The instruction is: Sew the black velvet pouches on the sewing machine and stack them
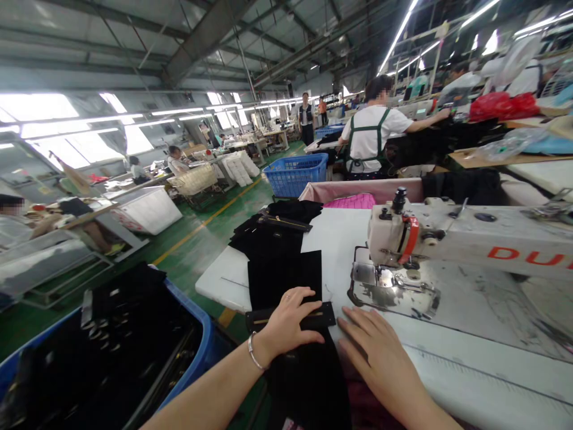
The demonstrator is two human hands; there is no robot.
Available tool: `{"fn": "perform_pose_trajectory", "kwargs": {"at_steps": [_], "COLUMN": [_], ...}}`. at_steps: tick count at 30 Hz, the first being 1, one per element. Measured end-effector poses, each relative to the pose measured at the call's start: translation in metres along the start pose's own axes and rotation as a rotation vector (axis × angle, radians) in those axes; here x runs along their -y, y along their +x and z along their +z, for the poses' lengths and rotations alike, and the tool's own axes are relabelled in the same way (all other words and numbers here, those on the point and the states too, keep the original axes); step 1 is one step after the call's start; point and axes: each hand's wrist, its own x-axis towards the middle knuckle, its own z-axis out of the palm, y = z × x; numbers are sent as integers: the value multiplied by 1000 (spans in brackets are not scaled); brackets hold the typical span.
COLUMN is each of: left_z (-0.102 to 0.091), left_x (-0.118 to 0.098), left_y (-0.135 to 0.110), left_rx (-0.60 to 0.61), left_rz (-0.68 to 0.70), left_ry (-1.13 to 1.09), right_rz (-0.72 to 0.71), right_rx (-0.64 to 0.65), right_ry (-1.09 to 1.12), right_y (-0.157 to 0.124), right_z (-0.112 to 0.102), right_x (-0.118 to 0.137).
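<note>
My left hand (290, 319) lies over a black strip with a thin brass-coloured line along it (259, 321), its fingers and thumb spread. Under the strip is a black fabric piece (284, 272) on the white sewing table; more black cloth (308, 382) hangs over the front edge towards me. My right hand (378, 346) rests flat on the tabletop just right of the strip's end, fingers stretched out and holding nothing. Beyond lies a stack of black fabric pieces (273, 233) with a similar strip (286, 223) on top. What lies beneath my left palm is hidden.
A sewing machine (403, 239) with a metal needle plate stands right of my hands. At lower left, a blue basket (203, 325) holds black pieces. Another blue basket (295, 173) and a seated co-worker (369, 137) are ahead. A green floor aisle (215, 218) runs left.
</note>
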Motion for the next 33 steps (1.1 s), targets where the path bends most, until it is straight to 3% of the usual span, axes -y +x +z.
{"fn": "perform_pose_trajectory", "kwargs": {"at_steps": [5, 9, 12, 15, 17, 21, 23, 28, 31, 33], "left_z": [-6, -42, -76, -95, -95, -81, -76, -74, -72, -71], "left_x": [-24, -46, -64, -75, -78, -81, -83, -84, -82, -81], "left_y": [5, 16, 18, 17, 14, 11, 11, 10, 10, 10], "left_rx": [-54, -79, 9, 175, 215, 130, 118, 255, 267, 210], "left_rz": [-147, -212, -258, -258, -271, -270, -249, -291, -270, -278], "left_ry": [-98, -227, -709, -1103, -1114, -874, -870, -1304, -1291, -1205], "right_rz": [42, 117, 81, -2, -34, -46, -27, -47, -95, -116], "right_rx": [-14, -126, -207, -152, -75, 70, 114, 107, 61, 60], "right_ry": [105, 284, 335, 316, 303, 336, 370, 334, 237, 191], "right_y": [-6, 4, 11, 12, 10, 7, 8, 11, 11, 9], "right_z": [3, -22, -57, -88, -99, -110, -114, -123, -125, -126], "right_x": [18, 25, 23, 17, 15, 16, 16, 9, 2, -1]}}
